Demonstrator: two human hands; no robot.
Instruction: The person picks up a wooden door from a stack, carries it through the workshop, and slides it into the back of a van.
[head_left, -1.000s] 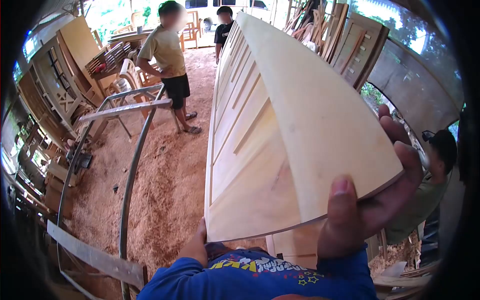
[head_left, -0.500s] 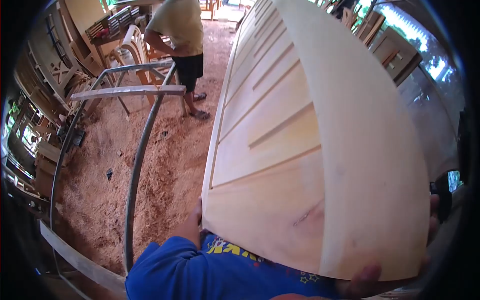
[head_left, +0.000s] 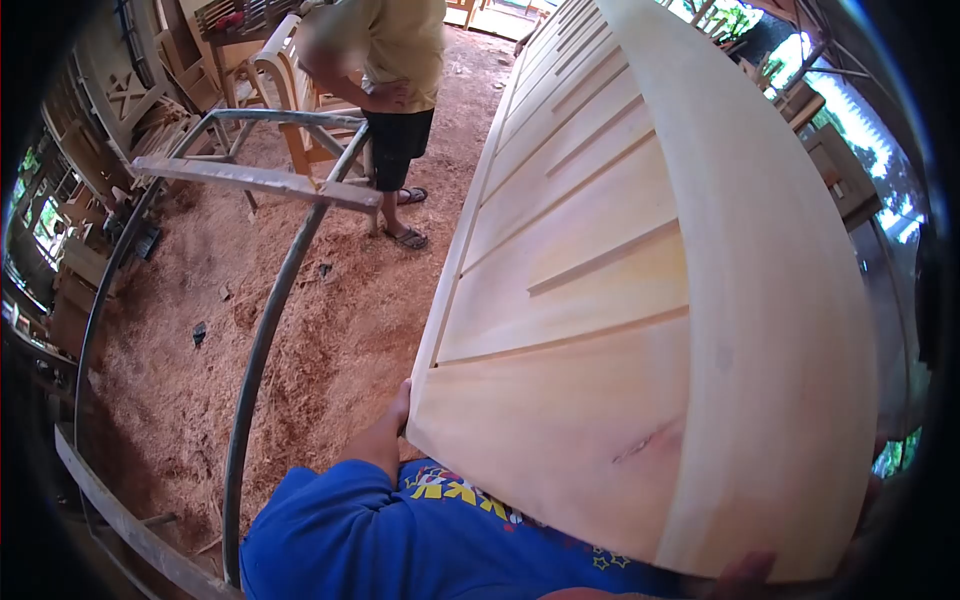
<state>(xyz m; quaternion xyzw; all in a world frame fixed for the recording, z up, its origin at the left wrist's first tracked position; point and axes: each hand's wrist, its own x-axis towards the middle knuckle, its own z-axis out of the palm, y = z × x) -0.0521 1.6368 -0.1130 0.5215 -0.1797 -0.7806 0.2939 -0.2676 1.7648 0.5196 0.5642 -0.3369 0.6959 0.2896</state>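
A long, pale wooden door [head_left: 560, 310] with raised strips and grooves stretches away from my body. Its near end is against the front of my blue printed shirt. My left hand [head_left: 403, 405] grips the door's left edge near the close corner, its fingers partly hidden by the wood. Low at the near right corner, my right hand [head_left: 745, 575] holds the bottom edge, with only some digits showing and the rest dark or behind the door.
Left of the door stands a metal frame [head_left: 265, 350] with wooden bars [head_left: 255, 180] across it. Beyond it is a person [head_left: 400, 90] with a hand at the hip, beside a wooden chair [head_left: 275, 80]. Shavings cover the floor [head_left: 330, 350]. A wooden panel [head_left: 840, 175] stands at right.
The door, frame and standing person have shifted in view as my camera moved. Both hands keep their hold on the door.
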